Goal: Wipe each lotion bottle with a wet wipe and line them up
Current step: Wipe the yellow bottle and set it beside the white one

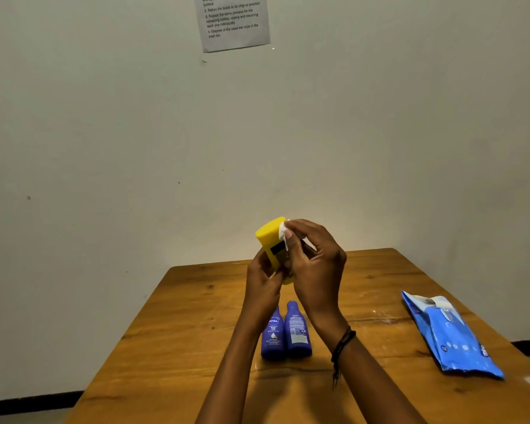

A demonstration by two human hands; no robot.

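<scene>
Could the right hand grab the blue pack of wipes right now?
Probably yes: nothing lies between the right hand and the pack on the table. But that hand is pinching a wipe against the yellow bottle.

The left grip (263, 281) holds a yellow bottle (270, 237) tilted above the worktop (181, 316), fingers curled round its lower part. The right grip (317, 270) pinches a white wipe (283, 232) against the bottle's upper end. Beneath them two blue bottles (273, 335) rest side by side, touching. A blue wipe pack (450, 335) lies well apart on the right. A printed sheet (233, 22) hangs on the wall.
</scene>
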